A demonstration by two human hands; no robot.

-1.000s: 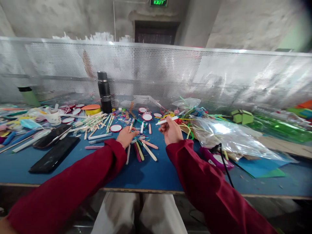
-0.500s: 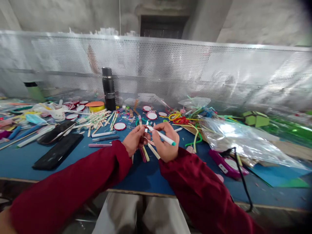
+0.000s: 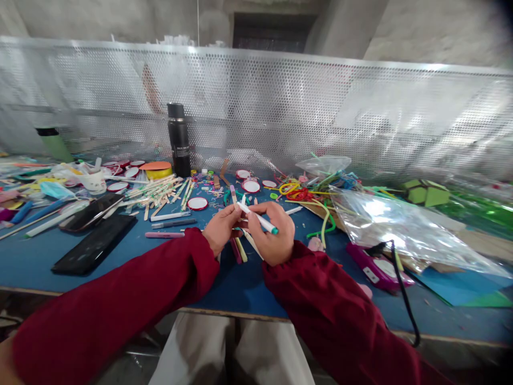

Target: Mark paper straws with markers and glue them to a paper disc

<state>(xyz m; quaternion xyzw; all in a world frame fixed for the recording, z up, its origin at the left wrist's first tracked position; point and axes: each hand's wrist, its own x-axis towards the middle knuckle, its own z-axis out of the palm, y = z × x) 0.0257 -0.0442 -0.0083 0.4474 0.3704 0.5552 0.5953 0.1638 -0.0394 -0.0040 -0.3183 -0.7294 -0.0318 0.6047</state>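
My left hand (image 3: 220, 229) is closed, pinching a craft stick (image 3: 233, 193) with a purple-tinted upper end. In my right hand (image 3: 278, 238) is a white marker (image 3: 263, 221) with a green end, gripped between thumb and fingers. The marker's front end points at the stick, close to my left fingertips; whether it touches cannot be made out. Another small white tip (image 3: 243, 199) shows just above the fingers. Below the hands, a dark pink stick (image 3: 236, 251) and a pale yellow stick (image 3: 241, 249) lie on the blue table (image 3: 230, 291).
Left of the hands are several pens, a pink marker (image 3: 164, 235), a black phone (image 3: 94, 246) and a pile of craft sticks (image 3: 160, 192). A black bottle (image 3: 179, 141) stands behind. To the right lie a clear plastic bag (image 3: 395, 224) and a purple device (image 3: 377, 267) with a black cord.
The marker's front end has shifted slightly left, closer to the stick and my left fingertips. Both hands keep their grips. The camera view has tilted slightly.
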